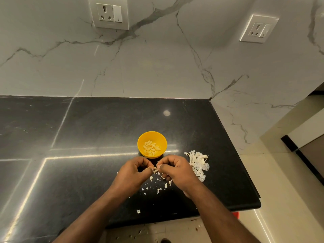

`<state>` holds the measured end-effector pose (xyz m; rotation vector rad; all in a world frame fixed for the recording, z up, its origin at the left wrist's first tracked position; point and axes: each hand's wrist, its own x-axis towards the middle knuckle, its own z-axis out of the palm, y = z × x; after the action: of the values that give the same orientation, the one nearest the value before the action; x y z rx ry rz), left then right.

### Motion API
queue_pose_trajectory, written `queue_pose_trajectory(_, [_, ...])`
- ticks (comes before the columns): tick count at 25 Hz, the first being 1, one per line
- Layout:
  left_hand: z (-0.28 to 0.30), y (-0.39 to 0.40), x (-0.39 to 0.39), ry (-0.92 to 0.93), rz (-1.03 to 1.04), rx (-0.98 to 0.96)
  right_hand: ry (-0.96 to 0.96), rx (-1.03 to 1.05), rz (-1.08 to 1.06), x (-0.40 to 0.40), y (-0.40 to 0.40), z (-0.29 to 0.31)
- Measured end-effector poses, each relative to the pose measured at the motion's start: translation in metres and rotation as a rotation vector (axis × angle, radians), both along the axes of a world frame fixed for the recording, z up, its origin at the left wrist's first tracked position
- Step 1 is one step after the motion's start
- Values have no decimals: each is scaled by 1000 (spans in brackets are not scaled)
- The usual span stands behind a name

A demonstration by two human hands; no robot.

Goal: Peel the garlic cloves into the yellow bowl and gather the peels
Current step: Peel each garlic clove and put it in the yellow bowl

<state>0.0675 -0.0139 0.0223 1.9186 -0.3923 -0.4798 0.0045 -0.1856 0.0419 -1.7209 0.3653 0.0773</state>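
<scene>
Black stone counter under marble wall: we pinched a garlic clove between both thumbs, left hand and right hand curled round it, close before the yellow bowl so peeled cloves dropped in easily. Peels lay heaped right, near the counter's edge; wide room lay left.

Small round yellow plastic bowl: upright on the black stone counter, holding a loose heap of pale peeled garlic cloves.
Garlic clove, partly skinned: pinched between the fingertips of both hands, just in front of the bowl.
Pile of white papery garlic peels: on the counter right of the bowl, near it.
Small white peel scraps: scattered on the counter beneath the hands.
</scene>
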Motion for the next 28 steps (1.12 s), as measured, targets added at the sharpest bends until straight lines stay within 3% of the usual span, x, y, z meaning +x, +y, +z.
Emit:
queue_pose_trajectory(7, [-2,0,3,-15,-12,18,59,23,15,4,-4,-4])
queue_pose_trajectory(13, [-3,-2,10,146,155,-90,5,-286,-57,0,-16,-14])
queue_pose_trajectory(19, [3,-22,36,148,332,-91,83,-532,120,-9,-14,-23])
queue_pose_trajectory(28, [-1,-35,43,76,364,66,32,-473,141,-24,-34,-24])
